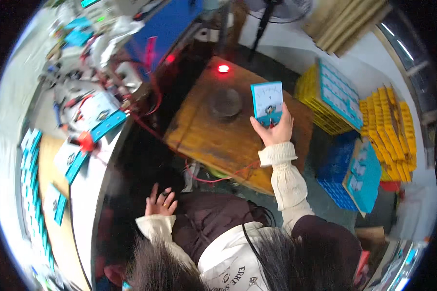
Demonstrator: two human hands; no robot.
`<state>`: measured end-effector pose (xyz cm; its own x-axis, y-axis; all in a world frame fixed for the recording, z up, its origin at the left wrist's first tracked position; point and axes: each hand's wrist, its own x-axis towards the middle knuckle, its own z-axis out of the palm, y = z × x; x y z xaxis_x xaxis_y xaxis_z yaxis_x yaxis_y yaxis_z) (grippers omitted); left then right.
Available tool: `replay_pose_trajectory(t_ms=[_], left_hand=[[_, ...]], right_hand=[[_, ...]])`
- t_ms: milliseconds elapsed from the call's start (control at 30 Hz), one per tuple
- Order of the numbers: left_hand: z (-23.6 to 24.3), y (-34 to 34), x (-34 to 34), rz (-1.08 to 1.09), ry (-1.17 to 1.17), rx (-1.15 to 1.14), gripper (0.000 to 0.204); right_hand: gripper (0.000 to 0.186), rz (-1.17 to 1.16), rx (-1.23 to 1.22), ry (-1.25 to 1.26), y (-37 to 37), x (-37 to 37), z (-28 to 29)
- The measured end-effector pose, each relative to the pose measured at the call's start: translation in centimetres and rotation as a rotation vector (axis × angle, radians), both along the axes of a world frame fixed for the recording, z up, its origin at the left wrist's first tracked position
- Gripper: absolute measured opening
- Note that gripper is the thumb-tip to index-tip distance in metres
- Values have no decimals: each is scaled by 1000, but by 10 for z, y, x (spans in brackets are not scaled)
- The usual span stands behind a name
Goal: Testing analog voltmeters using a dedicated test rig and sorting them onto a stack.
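Observation:
My right hand (277,129) grips an analog panel meter (266,97) with a white dial face and teal base, raised over a stained wooden square top (194,123) at centre. A dark round plate (225,102) lies on that top beside it, and a small red light (223,69) glows at its back. My left hand (161,202) is low at my lap, open, fingers loosely apart and slightly bent, with nothing in them.
The left workbench (109,155) bears tools, wires, more meters (104,123) and a row of teal parts (31,169). At right stand a yellow crate (307,97), a blue crate (335,189) and stacked yellow trays (388,131). A standing fan (277,9) is behind.

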<state>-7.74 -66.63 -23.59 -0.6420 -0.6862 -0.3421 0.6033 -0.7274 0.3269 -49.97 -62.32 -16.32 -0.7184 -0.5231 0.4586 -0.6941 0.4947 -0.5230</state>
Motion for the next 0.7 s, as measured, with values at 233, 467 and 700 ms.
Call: replay_pose_trajectory(t_ms=[233, 467, 700], left_hand=[[27, 30, 3, 222, -111, -50, 58], [38, 76, 19, 312, -297, -50, 42], [90, 70, 14, 333, -939, -518, 40]], right_hand=[[85, 91, -33, 111, -92, 35, -5], [89, 330, -268, -157, -107, 11, -35], [95, 598, -228, -115, -67, 156, -5]])
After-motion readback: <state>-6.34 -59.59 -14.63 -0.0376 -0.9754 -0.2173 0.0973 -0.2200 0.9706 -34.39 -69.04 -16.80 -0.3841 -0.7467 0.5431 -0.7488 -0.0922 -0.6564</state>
